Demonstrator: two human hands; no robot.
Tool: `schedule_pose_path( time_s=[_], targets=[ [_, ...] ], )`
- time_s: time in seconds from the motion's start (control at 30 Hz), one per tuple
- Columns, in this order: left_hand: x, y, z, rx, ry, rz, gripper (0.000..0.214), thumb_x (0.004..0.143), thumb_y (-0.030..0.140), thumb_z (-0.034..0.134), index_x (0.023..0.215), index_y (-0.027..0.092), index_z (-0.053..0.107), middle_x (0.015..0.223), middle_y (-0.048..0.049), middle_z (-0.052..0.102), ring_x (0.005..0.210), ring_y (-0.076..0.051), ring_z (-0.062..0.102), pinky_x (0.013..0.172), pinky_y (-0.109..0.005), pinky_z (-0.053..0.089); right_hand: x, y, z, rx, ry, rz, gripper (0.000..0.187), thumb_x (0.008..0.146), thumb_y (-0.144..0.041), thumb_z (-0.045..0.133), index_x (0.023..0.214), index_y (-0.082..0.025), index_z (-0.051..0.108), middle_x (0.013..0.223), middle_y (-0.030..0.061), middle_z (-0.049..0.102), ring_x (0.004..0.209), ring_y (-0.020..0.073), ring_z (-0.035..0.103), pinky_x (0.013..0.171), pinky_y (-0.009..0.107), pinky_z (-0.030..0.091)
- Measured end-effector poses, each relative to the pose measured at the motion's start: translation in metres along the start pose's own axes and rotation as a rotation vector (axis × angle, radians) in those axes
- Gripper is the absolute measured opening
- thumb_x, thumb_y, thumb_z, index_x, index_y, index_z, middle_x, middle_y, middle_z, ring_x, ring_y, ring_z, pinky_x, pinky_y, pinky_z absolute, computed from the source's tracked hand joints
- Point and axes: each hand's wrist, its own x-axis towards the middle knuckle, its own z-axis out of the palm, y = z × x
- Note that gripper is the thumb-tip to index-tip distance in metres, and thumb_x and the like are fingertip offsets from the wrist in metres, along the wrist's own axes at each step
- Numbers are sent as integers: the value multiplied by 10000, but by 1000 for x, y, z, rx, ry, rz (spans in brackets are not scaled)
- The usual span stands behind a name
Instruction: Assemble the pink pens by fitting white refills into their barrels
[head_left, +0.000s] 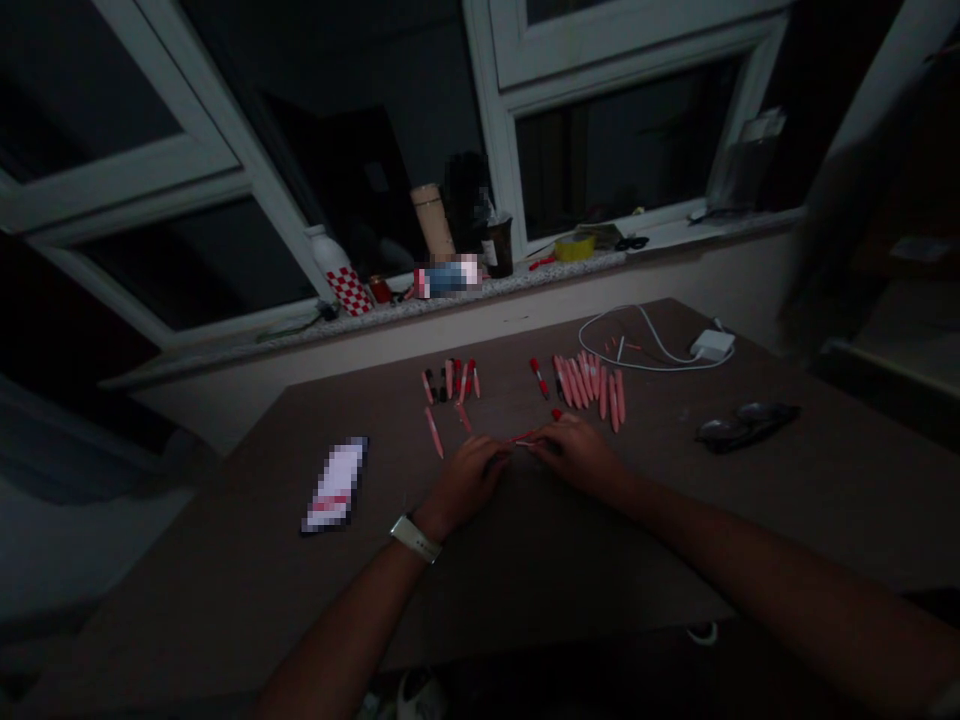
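Both of my hands rest on the brown table point(225, 560) near its middle, fingertips meeting. My left hand point(465, 482), with a white watch on the wrist, and my right hand point(577, 452) pinch the two ends of a thin red pen part point(523, 437) between them. Just beyond my right hand lies a row of several pink pens point(592, 385). A smaller group of red and pink pen pieces point(450, 382) lies beyond my left hand, with two loose pink pieces point(435, 432) nearer to it.
A white charger with its coiled cable point(709, 345) lies at the far right of the table, dark glasses point(746, 423) nearer. A flat blurred packet point(335, 485) lies to the left. The windowsill point(525, 285) holds bottles, cups and a yellow tape roll. The room is dim.
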Motion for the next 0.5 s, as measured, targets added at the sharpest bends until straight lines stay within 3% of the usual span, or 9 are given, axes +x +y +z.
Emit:
schedule_pose_path(
  time_s=[0.33, 0.5],
  targets=[
    [1, -1, 0, 15, 15, -40, 187, 918, 192, 540, 1085, 208, 623, 1048, -67, 633, 1019, -220, 584, 886, -360, 473, 0, 6, 5, 17, -26, -60, 233, 872, -207, 619, 1073, -237, 733, 962, 59, 744, 913, 221, 616, 848, 344, 445],
    [1, -1, -1, -10, 9, -35, 172, 935, 215, 528, 1078, 205, 623, 1037, -64, 628, 1007, -210, 581, 890, -352, 469, 4, 15, -10, 45, 78, 50, 169, 877, -243, 613, 969, -207, 750, 923, 61, 747, 906, 224, 633, 822, 336, 452]
  ],
)
